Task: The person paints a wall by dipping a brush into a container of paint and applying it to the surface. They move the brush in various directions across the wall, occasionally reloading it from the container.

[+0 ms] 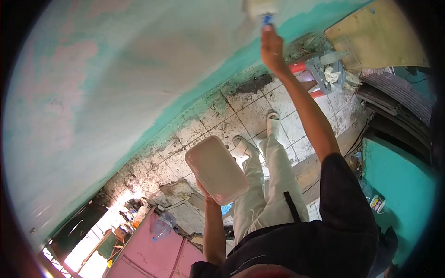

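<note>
My right hand is closed around the handle of a paintbrush at the top of the view, my arm stretched far out. The brush has pale bristles and a blue mark, and its head overlaps the wall. That wall is whitish over patches of pink, with a turquoise band along its lower part. In front of my body, my left hand holds a rectangular plastic tub from its side and below. The tub looks pale off-white within, and most of my left fingers are hidden behind it.
Dirty white tiles cover the floor under my feet. A grey and red plastic item lies by a yellowish board. At right stands a turquoise surface; at lower left, a pink panel with a clear bottle.
</note>
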`<state>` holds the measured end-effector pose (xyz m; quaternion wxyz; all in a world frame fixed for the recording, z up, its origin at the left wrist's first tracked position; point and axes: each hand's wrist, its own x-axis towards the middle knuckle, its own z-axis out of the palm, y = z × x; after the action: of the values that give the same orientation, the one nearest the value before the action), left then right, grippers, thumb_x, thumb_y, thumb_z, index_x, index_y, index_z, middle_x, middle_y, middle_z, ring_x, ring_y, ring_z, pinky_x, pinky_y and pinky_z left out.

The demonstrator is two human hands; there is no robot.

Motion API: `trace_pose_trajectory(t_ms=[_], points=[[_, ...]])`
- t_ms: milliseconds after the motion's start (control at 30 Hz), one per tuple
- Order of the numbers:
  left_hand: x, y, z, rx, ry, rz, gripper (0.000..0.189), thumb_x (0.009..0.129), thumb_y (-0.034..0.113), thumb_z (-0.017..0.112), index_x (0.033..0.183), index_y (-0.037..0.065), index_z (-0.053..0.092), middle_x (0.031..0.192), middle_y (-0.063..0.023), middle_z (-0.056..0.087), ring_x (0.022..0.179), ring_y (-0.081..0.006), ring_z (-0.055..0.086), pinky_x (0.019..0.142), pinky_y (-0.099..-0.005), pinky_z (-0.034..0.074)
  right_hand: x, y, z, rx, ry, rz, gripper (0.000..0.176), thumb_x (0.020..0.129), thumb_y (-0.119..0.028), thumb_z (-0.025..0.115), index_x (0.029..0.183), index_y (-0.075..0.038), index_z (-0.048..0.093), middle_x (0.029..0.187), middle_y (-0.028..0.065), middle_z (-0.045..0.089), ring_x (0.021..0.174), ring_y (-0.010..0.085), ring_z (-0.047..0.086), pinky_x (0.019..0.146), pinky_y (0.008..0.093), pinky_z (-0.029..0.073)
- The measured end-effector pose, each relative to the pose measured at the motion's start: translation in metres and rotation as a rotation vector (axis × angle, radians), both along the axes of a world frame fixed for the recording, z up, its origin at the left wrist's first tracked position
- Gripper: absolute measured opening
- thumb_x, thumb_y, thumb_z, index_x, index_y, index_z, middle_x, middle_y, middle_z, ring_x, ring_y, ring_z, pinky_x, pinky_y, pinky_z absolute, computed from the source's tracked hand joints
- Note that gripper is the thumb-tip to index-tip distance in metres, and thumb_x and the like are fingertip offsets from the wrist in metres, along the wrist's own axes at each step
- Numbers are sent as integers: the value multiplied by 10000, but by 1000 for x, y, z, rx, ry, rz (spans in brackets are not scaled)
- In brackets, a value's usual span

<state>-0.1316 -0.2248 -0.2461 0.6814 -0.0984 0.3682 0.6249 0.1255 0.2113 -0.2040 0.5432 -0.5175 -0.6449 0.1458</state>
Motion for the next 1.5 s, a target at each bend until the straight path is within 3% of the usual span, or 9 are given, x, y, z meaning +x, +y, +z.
trace_pose_trajectory(t_ms=[67, 267, 467, 533, 633, 900, 1100, 1233, 1500], points=[[7, 4, 1, -140, 104, 87, 423, 1041, 384, 417, 1283, 57, 533, 1150, -91, 625, 1010, -226, 639, 848, -373, 573, -3, 10, -100, -171, -189, -28, 336, 1073, -290, 363, 985, -14, 534, 509, 149, 504, 450, 404, 526, 449, 483, 426], [26, -3, 5, -189, 85, 107, 472, 1032, 418, 413, 1312, 52, 515, 1180, -106, 620, 1030, -245, 638, 868, -394, 570, 13, -27, -192, -693, -512, 76, 397, 1058, -308, 400, 975, 35, 582, 634, 227, 614, 567, 443, 596, 590, 505, 519], [47, 23, 8, -165, 24, 81, 532, 1020, 459, 407, 1346, 47, 493, 1215, -124, 613, 1053, -267, 637, 891, -419, 566, 15, -11, -41, -216, -500, 136, 444, 1037, -309, 449, 754, -7, 608, 615, 181, 594, 525, 347, 585, 536, 434, 448], [51, 22, 10, -177, 10, 76, 553, 1017, 472, 405, 1358, 45, 486, 1227, -130, 611, 1061, -275, 637, 899, -427, 565, 4, -37, 47, -349, -42, 150, 440, 1047, -349, 436, 799, -22, 593, 602, 174, 570, 507, 343, 560, 508, 430, 399], [46, 22, 12, -192, 7, 65, 584, 1011, 492, 402, 1375, 42, 475, 1245, -139, 608, 1072, -286, 636, 911, -439, 563, -7, -30, 25, -203, 92, 120, 424, 1065, -352, 380, 873, -28, 574, 600, 177, 572, 534, 348, 592, 509, 455, 410], [56, 70, 64, -22, 14, -146, 657, 1001, 469, 470, 1509, 83, 315, 1420, -157, 493, 1130, -273, 617, 944, -463, 548, 59, -3, -307, -586, -641, 223, 395, 1067, -318, 356, 919, -27, 579, 641, 201, 596, 587, 436, 599, 547, 539, 471], [84, 77, 76, 23, -43, -148, 677, 999, 467, 481, 1530, 91, 293, 1449, -158, 475, 1145, -271, 611, 954, -465, 543, 39, -20, -46, -357, -241, 202, 432, 1049, -260, 447, 701, -15, 525, 602, 160, 565, 469, 344, 545, 458, 433, 396], [84, 76, 69, -2, -36, -95, 650, 1000, 477, 465, 1501, 85, 334, 1414, -154, 503, 1142, -277, 612, 954, -459, 543, 32, -33, 0, -228, 26, 130, 402, 1064, -284, 405, 776, -31, 525, 586, 131, 560, 444, 334, 532, 455, 429, 405], [73, 57, 60, -73, 2, -5, 614, 1002, 497, 432, 1443, 71, 415, 1342, -145, 558, 1137, -287, 615, 954, -447, 543, 30, -16, -233, -975, -365, 204, 483, 1059, -387, 350, 804, -28, 549, 607, 92, 599, 554, 301, 618, 549, 466, 438]])
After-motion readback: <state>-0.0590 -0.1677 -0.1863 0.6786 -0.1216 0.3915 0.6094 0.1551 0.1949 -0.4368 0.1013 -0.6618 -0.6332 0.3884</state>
